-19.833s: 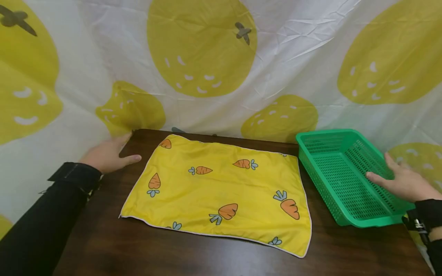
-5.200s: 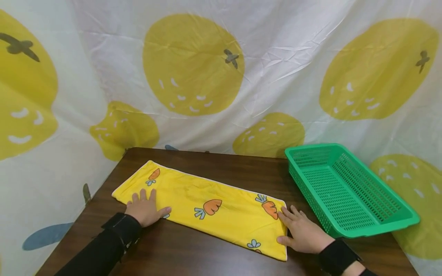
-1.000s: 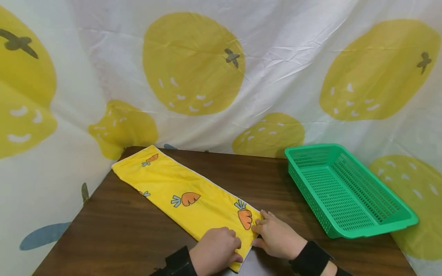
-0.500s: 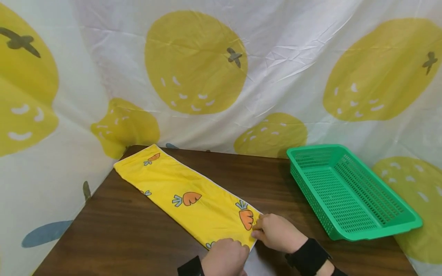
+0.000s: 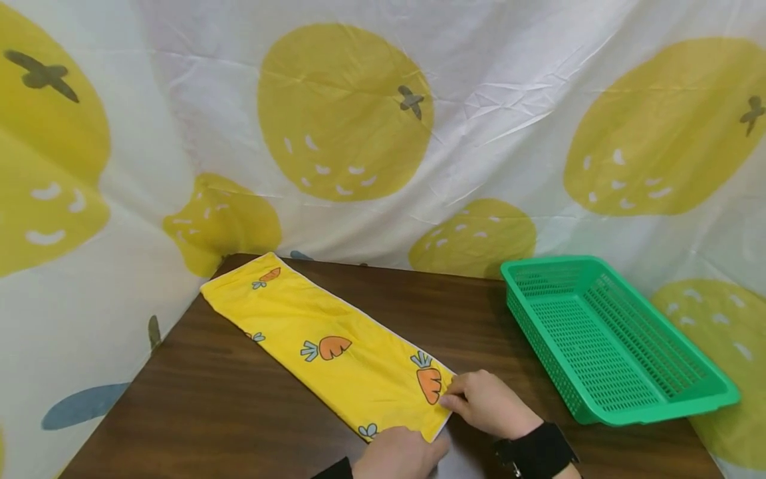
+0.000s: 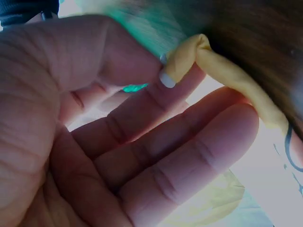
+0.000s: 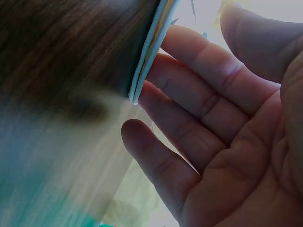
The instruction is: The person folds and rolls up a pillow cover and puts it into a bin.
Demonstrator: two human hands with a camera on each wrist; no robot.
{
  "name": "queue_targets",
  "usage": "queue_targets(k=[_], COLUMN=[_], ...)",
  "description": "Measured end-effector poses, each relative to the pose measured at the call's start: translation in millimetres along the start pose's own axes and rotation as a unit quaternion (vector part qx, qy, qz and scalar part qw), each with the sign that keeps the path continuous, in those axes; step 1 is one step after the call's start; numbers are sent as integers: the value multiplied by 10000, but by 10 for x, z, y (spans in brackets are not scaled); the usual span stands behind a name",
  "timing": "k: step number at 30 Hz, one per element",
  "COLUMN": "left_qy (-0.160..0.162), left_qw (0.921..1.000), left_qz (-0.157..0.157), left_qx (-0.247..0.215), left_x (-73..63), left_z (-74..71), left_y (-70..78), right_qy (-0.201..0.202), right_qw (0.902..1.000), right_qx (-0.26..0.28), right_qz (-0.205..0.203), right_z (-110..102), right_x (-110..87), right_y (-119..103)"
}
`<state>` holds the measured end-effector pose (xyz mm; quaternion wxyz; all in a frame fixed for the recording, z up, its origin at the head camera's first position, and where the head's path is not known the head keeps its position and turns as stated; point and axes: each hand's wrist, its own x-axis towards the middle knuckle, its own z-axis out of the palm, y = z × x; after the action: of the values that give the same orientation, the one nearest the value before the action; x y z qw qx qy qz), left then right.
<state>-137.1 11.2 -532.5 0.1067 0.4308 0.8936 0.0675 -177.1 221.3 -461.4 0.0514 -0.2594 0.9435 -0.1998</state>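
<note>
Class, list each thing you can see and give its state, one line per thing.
Yellow cloth: folded into a strip, lying slantwise.
Green basket: upright, open-topped, slotted floor showing.
Left hand: pinching the cloth's near end.
Right hand: touching that end's edge; pinch unclear.
Brown table: partly covered by the cloth.
Fruit-print backdrop: hanging, creased.

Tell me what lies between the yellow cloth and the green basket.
The head view shows bare brown tabletop, plus the right hand at the near end of the yellow cloth.

That yellow cloth, carrot-printed and white-edged, lies folded into a long strip, slanting across the dark wooden counter.
</note>
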Motion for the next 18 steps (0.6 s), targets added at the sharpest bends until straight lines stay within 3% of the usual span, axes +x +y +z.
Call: queue_targets(k=[4, 7, 9, 11, 14, 18], left_qy=[-391, -797, -863, -932, -869, -889], left_qw=[9992, 9960, 9943, 9923, 9930, 9932], left_qz=[10, -338, -473, -652, -622, -659], left_qx=[-14, -221, -411, -481, -510, -354], left_x=[66, -1, -7, 14, 133, 140], left_z=[48, -195, -210, -185, 74, 34], left_y=[-47, 85, 96, 98, -44, -53], right_qy=[95, 114, 111, 112, 112, 130], right_qw=[9999, 9999, 9998, 9997, 9996, 9995], right_qx=[-15, 31, 55, 60, 44, 13], right_qz=[-59, -96, -133, -196, -268, -293], right_z=[0, 7, 17, 22, 15, 1], right_x=[-9, -25, -33, -35, -28, -20], right_y=[10, 9, 9, 17, 34, 46])
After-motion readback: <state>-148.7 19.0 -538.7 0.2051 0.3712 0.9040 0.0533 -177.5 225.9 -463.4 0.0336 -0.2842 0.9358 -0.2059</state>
